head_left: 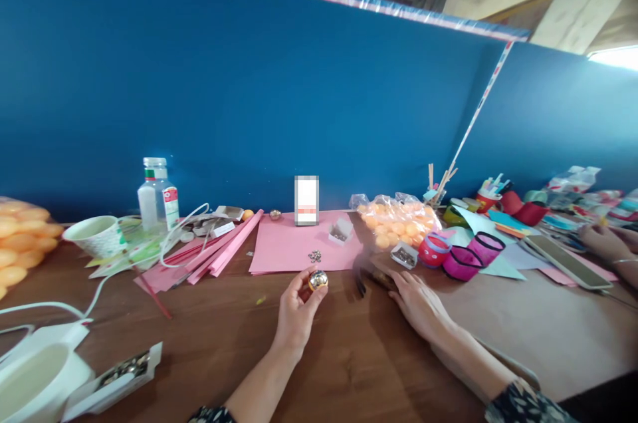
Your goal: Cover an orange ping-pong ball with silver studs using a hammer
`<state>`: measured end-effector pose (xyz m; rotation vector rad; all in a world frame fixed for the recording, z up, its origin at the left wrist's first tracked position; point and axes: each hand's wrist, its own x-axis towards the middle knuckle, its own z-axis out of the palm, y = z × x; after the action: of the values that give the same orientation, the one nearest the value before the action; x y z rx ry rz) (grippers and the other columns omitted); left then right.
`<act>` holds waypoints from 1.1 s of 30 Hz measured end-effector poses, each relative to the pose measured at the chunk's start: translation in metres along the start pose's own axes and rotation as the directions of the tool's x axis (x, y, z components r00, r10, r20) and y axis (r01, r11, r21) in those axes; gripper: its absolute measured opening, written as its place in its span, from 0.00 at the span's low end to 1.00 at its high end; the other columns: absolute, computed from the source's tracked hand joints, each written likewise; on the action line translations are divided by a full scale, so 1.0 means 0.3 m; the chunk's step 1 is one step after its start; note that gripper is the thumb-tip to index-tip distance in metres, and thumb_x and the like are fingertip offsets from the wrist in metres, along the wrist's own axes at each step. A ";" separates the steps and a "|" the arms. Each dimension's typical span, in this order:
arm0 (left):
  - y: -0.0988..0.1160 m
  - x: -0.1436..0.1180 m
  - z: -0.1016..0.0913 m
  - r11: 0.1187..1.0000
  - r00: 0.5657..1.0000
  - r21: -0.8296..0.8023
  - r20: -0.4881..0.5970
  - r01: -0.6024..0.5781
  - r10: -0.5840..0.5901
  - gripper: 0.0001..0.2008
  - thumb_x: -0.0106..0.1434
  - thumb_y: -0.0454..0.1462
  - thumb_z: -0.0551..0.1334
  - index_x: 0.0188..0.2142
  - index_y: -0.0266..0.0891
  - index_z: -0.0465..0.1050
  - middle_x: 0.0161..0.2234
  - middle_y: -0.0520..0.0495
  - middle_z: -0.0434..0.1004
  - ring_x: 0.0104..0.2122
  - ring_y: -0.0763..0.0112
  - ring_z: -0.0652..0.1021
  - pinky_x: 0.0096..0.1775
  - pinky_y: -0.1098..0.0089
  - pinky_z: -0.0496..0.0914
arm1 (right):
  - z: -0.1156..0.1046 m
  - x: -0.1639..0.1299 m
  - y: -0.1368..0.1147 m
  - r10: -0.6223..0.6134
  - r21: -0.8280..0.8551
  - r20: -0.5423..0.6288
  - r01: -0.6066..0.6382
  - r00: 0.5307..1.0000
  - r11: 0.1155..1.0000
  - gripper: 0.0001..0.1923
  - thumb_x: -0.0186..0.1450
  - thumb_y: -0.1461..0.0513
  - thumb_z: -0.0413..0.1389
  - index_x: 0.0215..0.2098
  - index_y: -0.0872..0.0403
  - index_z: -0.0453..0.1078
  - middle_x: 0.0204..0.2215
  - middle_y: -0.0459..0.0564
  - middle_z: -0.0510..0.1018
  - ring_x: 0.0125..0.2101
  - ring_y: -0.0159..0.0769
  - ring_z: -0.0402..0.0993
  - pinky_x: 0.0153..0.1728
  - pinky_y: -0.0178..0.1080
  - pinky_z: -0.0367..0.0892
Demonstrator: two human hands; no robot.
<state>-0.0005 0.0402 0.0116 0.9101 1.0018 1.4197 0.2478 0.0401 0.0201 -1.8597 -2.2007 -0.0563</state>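
The left hand (298,306) pinches a small shiny gold ball (318,280) in its fingertips above the brown wooden table (349,356). The right hand (417,303) lies open, flat on the table, near the pink paper sheet (294,247) and the clear bag of orange balls (396,220).

Gold ball (318,280); pink paper (294,247); orange balls (399,220); blue wall (249,90); brown table (359,356).

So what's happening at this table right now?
A person at a craft-strewn wooden table holds a small shiny gold ball in the left hand. The right hand reaches toward a blurred dark thing near a bag of orange balls. Pink paper lies behind.
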 end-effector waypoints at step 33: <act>-0.012 -0.008 0.012 0.978 0.986 -0.152 0.114 0.142 -0.125 0.24 0.47 0.37 0.66 0.46 0.39 0.70 0.34 0.47 0.77 0.33 0.72 0.76 0.45 0.65 0.67 | -0.222 -0.102 -0.220 -0.032 0.626 0.112 -0.046 0.993 0.779 0.09 0.63 0.58 0.46 0.27 0.53 0.61 0.21 0.42 0.64 0.21 0.28 0.60 0.22 0.30 0.55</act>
<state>0.0043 0.0381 0.0095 0.7765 0.8425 1.3059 0.1993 -0.0143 0.0868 -1.5017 -1.9322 0.7240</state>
